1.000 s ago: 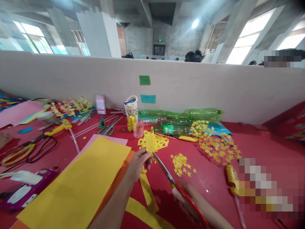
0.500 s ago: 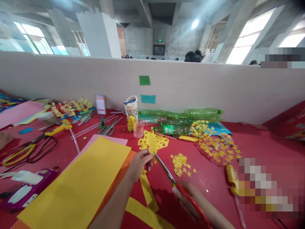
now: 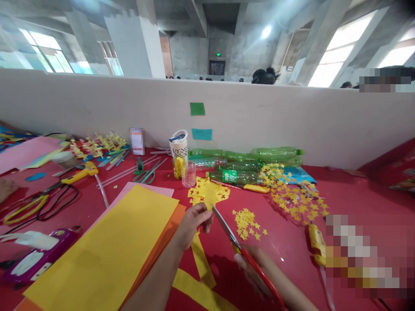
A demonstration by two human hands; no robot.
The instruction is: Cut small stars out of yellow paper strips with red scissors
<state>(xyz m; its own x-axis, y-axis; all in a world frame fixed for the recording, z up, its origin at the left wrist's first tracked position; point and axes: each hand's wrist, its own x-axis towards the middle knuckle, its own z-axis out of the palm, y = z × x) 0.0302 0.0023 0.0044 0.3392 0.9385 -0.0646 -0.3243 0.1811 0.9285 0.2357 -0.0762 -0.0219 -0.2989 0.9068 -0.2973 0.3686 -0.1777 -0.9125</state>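
My left hand [image 3: 195, 224] pinches a short yellow paper strip [image 3: 210, 193] that stands up from its fingertips. Red-handled scissors [image 3: 228, 230] are held in my right hand [image 3: 254, 268], and their blade tips meet the strip's lower right edge. Longer yellow paper strips [image 3: 203, 263] lie on the red tabletop below my hands. To the right of the blades is a small pile of cut yellow stars [image 3: 245, 222]. Behind the held strip, yellow scraps with star-shaped holes [image 3: 196, 192] are heaped.
Yellow paper sheets [image 3: 106, 246] cover the left foreground. Green plastic bottles [image 3: 240, 176] and a white cup [image 3: 179, 147] stand or lie along the white partition [image 3: 129, 101]. Yellow glue guns [image 3: 317, 244] flank the work, with cables at left. Another person's hand [image 3: 7, 190] shows at the far left.
My left hand and the yellow strip have shifted very slightly right, with the strip turned a little. The scissor tips stay at its edge.
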